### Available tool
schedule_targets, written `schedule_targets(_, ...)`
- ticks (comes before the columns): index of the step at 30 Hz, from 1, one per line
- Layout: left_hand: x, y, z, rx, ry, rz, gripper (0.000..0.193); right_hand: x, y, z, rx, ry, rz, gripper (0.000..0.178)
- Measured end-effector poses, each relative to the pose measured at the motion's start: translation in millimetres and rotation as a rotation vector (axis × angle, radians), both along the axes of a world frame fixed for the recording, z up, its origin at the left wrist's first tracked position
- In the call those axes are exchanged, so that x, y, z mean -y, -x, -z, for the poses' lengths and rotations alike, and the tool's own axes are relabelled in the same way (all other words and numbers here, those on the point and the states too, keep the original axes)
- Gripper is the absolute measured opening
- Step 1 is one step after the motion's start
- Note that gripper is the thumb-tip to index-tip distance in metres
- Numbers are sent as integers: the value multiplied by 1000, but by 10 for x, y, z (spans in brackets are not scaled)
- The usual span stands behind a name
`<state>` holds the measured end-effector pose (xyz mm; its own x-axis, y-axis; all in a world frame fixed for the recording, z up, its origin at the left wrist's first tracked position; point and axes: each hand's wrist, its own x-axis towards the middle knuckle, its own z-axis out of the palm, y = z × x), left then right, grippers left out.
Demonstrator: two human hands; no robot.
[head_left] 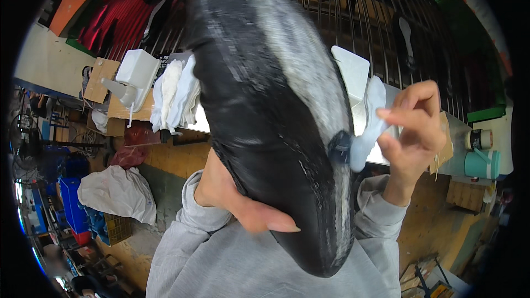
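Your left fingers (276,221) grasp the black leather item (265,127); right fingers' (408,116) hold undetermined. White container (137,70), desk's (202,120) left: contents unseen. Item's long axis diagonal, tapered end toward you.

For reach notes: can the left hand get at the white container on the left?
Probably not: the left hand grips the black boot-like piece, so it would likely need to let go before reaching the white container.
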<state>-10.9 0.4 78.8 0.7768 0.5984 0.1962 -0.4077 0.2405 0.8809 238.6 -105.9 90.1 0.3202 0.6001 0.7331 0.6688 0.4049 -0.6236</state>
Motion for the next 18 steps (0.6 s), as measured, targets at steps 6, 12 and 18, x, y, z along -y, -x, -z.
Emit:
schedule_targets(6, -60, 75, 57, 4, 69, -71, 95, 164, 65, 42, -23, 37, -88, 40)
schedule_targets(12, -151, 28, 27, 36, -103, 66, 92, 85, 225, -122, 35, 32, 57, 42)
schedule_targets(18, -208, -85, -3, 64, -265, 225, 89, -33, 160, -252, 145, -37, 77, 37)
